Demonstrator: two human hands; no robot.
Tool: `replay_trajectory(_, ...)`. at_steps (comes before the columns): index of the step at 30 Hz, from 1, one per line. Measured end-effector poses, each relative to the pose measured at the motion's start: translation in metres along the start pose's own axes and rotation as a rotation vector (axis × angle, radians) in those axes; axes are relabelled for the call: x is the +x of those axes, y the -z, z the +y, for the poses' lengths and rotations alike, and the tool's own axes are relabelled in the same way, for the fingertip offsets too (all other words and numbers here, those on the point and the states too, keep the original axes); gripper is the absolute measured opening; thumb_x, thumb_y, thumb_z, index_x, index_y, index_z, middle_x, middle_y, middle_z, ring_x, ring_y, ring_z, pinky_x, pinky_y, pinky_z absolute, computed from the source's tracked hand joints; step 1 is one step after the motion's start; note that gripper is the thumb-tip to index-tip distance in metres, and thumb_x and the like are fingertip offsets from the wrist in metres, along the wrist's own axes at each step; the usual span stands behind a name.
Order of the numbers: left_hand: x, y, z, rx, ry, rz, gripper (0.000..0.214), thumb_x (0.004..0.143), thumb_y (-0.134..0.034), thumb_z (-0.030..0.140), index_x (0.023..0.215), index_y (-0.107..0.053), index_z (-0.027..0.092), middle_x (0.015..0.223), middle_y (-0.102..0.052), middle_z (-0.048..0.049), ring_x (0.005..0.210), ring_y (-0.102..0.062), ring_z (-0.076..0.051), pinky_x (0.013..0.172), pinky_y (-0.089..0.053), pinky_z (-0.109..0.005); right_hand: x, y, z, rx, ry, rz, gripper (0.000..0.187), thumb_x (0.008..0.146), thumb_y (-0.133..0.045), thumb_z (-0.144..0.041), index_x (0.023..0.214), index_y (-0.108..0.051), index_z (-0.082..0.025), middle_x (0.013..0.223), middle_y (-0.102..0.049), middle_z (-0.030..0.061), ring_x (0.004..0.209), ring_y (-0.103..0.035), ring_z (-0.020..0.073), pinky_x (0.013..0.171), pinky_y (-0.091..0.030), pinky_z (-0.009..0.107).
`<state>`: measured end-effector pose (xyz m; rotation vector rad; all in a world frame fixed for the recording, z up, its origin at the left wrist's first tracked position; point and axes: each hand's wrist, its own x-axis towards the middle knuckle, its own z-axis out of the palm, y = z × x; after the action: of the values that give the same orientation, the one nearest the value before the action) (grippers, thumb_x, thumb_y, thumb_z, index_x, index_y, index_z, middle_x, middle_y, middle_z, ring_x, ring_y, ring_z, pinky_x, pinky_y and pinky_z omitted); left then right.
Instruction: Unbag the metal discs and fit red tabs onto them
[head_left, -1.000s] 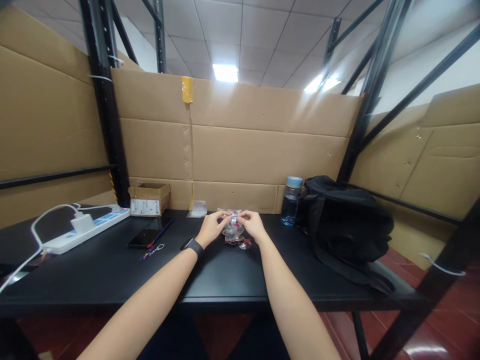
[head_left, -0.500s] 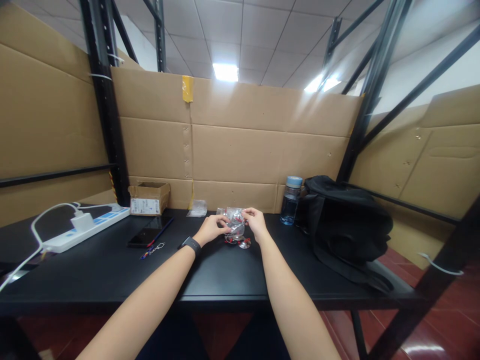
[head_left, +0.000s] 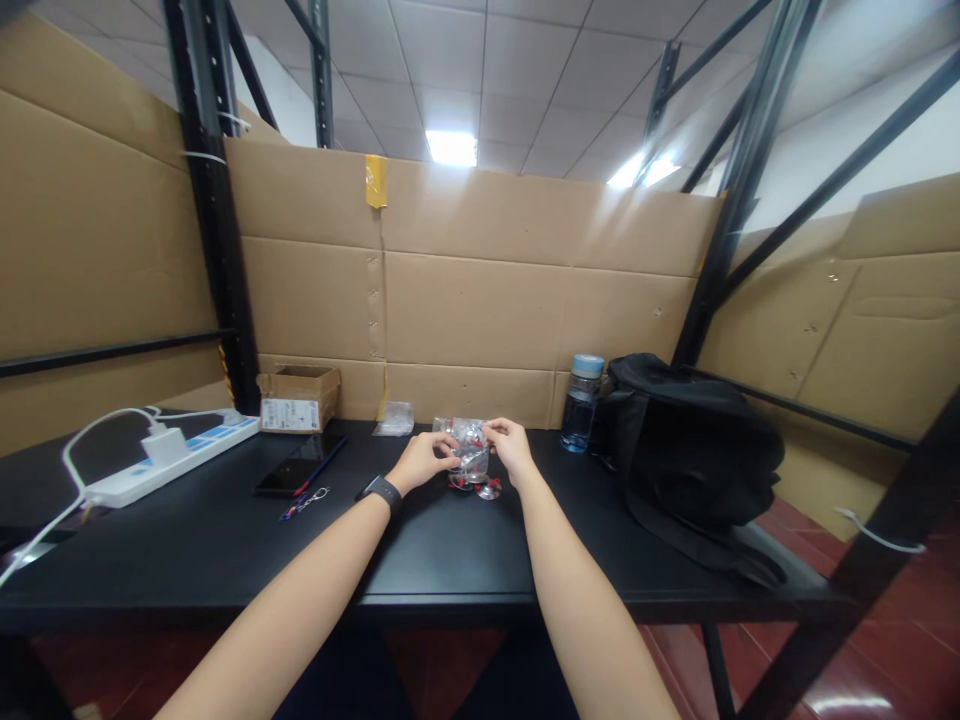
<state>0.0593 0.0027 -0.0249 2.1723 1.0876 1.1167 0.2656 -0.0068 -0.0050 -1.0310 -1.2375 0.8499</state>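
Observation:
At the middle of the black table, a clear plastic bag [head_left: 472, 450] with small red and silvery pieces inside is between my hands. My left hand [head_left: 425, 459], with a dark watch on its wrist, has its fingers closed on the bag's left side. The fingertips of my right hand [head_left: 511, 447] pinch its upper right edge. Just below the bag, shiny round pieces with red parts [head_left: 489, 489] lie on the table; their exact kind is too small to make out.
A flat clear bag [head_left: 395, 419] lies behind my left hand. To the left are a phone [head_left: 292, 473], a keychain [head_left: 305, 503], a small cardboard box [head_left: 298, 397] and a white power strip [head_left: 180, 460]. A water bottle [head_left: 580, 405] and black backpack [head_left: 690, 455] stand right.
Both hands keep almost the same position on the bag. The pieces inside it look slightly shifted; the view has tilted a little.

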Motion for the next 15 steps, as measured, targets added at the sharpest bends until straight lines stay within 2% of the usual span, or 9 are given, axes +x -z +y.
replay_trajectory(15,-0.0002,-0.0001,-0.001,0.007,-0.015,-0.003,0.028,0.071,-0.08,0.033,0.095,-0.076,0.02,0.08,-0.078,-0.0007,0.08,-0.073,-0.02,0.083,-0.049,-0.029,0.0025,0.0007,0.0044,-0.004,-0.002,-0.002,0.021,0.064,-0.07,-0.035,0.074,-0.065,-0.018,0.065,-0.064,-0.0001,0.058,-0.056,0.0139,0.051,-0.039,0.023)
